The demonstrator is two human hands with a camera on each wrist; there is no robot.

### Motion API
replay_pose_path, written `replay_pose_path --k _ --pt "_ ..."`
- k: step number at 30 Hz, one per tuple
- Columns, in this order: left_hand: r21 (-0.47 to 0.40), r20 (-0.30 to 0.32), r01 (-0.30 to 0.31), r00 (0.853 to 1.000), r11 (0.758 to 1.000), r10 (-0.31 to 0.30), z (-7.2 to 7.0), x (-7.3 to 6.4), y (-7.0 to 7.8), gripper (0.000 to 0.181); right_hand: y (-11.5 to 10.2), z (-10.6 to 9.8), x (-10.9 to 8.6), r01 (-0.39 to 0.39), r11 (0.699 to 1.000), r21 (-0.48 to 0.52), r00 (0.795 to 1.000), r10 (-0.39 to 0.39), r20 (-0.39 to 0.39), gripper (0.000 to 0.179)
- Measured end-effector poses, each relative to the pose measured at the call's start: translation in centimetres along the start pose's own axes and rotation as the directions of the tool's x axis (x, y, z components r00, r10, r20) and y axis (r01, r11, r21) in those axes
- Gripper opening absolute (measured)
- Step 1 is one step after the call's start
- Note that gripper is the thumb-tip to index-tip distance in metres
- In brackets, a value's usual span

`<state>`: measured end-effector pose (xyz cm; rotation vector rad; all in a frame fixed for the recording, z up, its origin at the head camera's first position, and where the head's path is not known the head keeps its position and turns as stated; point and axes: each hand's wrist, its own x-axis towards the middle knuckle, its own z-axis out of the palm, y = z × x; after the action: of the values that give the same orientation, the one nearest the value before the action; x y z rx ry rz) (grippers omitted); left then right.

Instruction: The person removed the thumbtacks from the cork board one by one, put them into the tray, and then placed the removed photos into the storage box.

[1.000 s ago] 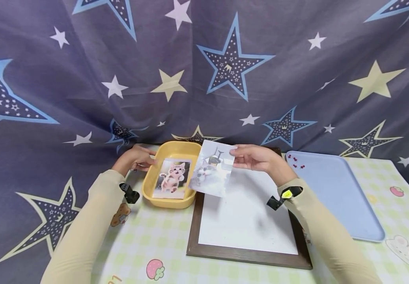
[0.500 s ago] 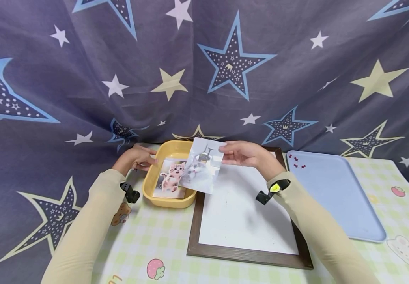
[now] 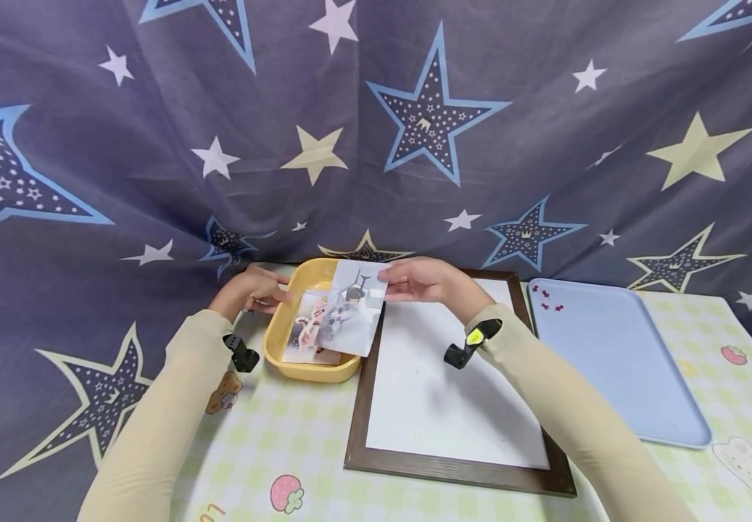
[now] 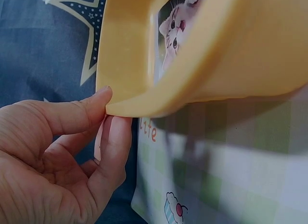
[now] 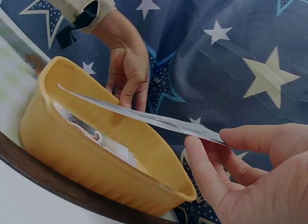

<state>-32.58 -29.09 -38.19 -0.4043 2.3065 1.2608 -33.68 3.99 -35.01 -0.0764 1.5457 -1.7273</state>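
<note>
My left hand (image 3: 258, 290) pinches the left rim of a yellow plastic bin (image 3: 276, 335); in the left wrist view the thumb lies on the inside and the fingers outside. Between thumb and fingers of my right hand (image 3: 421, 281) is the right edge of a photo print (image 3: 352, 312) of a pale cat. That print hangs tilted above the bin's right side, seen nearly edge-on in the right wrist view (image 5: 144, 117). Inside the bin lies another photo print (image 3: 300, 339) of a pinkish kitten, partly covered by the held one in the head view.
A whiteboard (image 3: 454, 399) with a brown wooden frame (image 3: 460, 470) lies right of the bin. Beyond it sits a light blue tray (image 3: 617, 355) with several red pushpins (image 3: 547, 299) in its far left corner. A starry curtain (image 3: 376, 130) hangs behind the checked tablecloth (image 3: 323, 449).
My right hand has moved left with the cat photo, from beside the bin's right rim to over the bin, covering more of the kitten photo. The left hand stays on the rim.
</note>
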Motion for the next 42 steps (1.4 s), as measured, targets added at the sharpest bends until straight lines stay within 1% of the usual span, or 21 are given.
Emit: replay_pose_path --k 4,13,19,23,30,36,42 --pt "-0.005 0.011 0.002 1.0 1.0 -0.002 0.0 0.1 0.0 0.061 -0.2 0.6 0.7 -0.009 1.0 -0.015 1.0 0.009 -0.013 0.009" --pt "0.01 0.006 0.005 1.0 1.0 -0.005 0.0 -0.2 0.1 0.059 -0.5 1.4 1.5 -0.022 0.997 -0.07 0.999 0.019 -0.045 0.011" --pt "0.003 0.005 0.007 1.0 1.0 -0.007 0.1 -0.3 0.2 0.061 -0.5 2.0 2.2 -0.035 0.993 -0.114 0.995 0.023 -0.099 0.01" --pt "-0.009 -0.002 0.005 1.0 1.0 -0.005 0.1 -0.3 0.2 0.061 -0.4 2.4 2.5 -0.037 0.986 -0.161 0.989 0.013 -0.146 0.008" --pt "-0.01 -0.009 0.012 1.0 1.0 -0.012 0.1 -0.3 0.1 0.061 -0.3 3.1 2.6 -0.017 0.973 -0.232 0.973 -0.037 -0.226 0.007" --pt "-0.015 0.0 0.008 1.0 1.0 -0.008 0.1 -0.1 0.1 0.061 -0.5 3.3 2.9 -0.021 0.968 -0.25 0.955 -0.055 -0.29 0.01" --pt "-0.01 0.001 0.017 1.0 1.0 -0.017 0.1 0.1 0.0 0.062 -0.6 3.6 3.1 -0.033 0.965 -0.26 0.946 -0.054 -0.321 0.009"
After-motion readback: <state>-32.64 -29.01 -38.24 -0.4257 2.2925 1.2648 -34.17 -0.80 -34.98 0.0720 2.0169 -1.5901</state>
